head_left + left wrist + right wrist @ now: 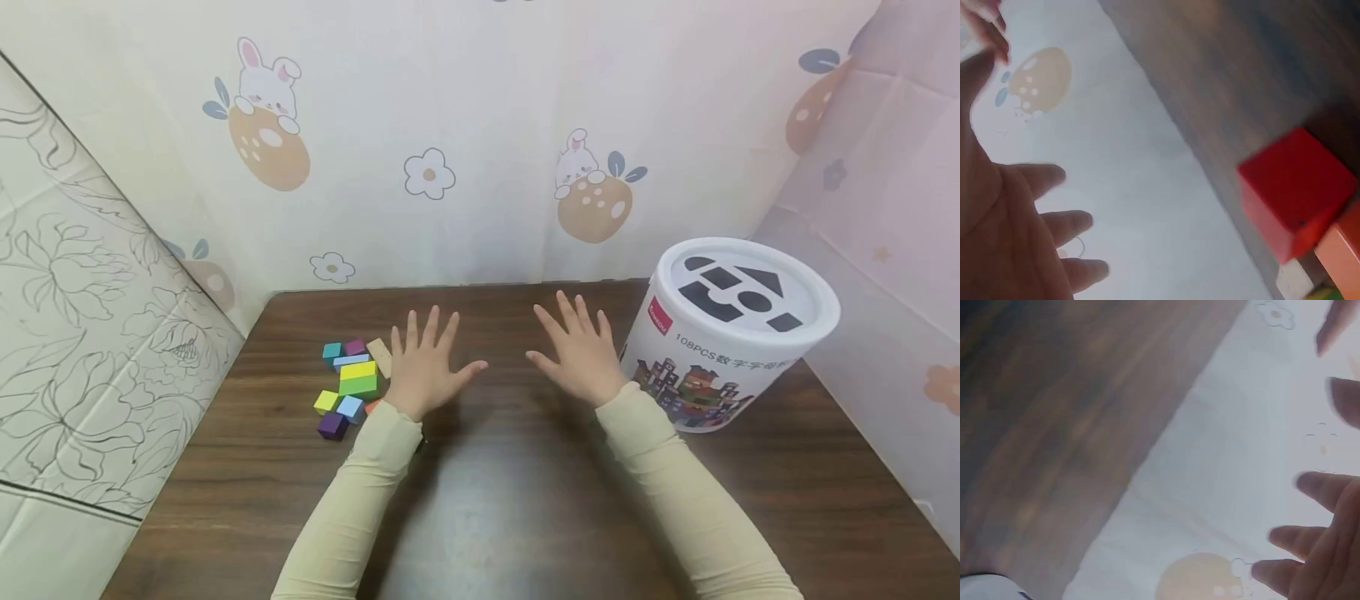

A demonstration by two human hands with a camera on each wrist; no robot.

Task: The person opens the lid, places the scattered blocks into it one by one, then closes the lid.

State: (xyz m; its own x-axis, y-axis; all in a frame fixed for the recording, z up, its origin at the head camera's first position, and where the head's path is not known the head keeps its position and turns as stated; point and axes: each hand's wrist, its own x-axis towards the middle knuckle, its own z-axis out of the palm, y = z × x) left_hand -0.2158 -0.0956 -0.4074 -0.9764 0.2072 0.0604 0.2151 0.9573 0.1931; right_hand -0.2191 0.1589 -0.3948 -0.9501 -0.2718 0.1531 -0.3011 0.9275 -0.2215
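Observation:
My left hand point(427, 367) is spread over the table with straight fingers and holds nothing. Just left of it lies a group of coloured toy blocks, among them a green block point(358, 386), a dark purple cube point(333, 426) and a light blue cube point(350, 408). A red cube point(1297, 187) and an orange block point(1344, 247) show near it in the left wrist view. My right hand point(581, 358), also spread and holding nothing, is beside a white bucket point(705, 358) with a shape-sorter lid point(742, 292).
The dark wooden table point(495, 517) ends at the back against a wall covering point(495, 208) printed with rabbits and flowers. A flower-patterned panel point(67, 292) stands along the left side, and a pale curtain point(885, 275) on the right.

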